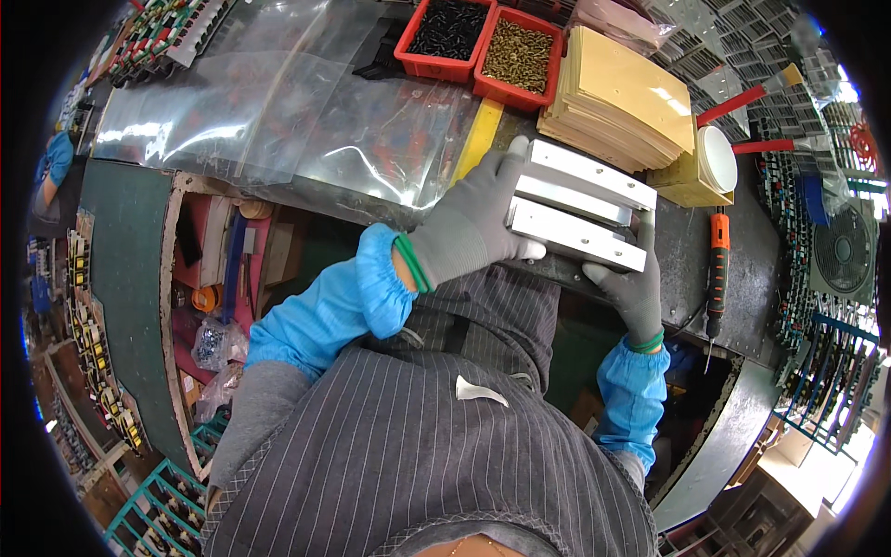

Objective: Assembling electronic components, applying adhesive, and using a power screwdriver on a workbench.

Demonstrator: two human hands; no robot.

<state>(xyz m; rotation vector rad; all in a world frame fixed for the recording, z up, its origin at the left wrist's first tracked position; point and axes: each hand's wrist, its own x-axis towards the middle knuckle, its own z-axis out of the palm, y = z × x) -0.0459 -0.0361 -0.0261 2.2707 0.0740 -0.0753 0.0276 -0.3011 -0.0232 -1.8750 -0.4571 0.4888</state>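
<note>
Both my hands wear grey gloves with green cuffs. Between them is a white metal bracket [577,233], made of long parallel bars with small holes or screws along its faces, held just over the near edge of the dark workbench. My left hand [482,212] closes on its left end, thumb at the near bar and fingers at the far side. My right hand [634,286] grips the right end, thumb below the near bar and fingers up along the end. Whether the bars form one piece or separate pieces, I cannot tell.
Red bins of black screws [449,39] and brass-coloured screws [518,56] stand at the back. Beside them is a stack of tan sheets [624,93]. An orange-black electric screwdriver [718,260] lies right, near a white cup [717,158]. Clear plastic sheeting [278,111] covers the left bench.
</note>
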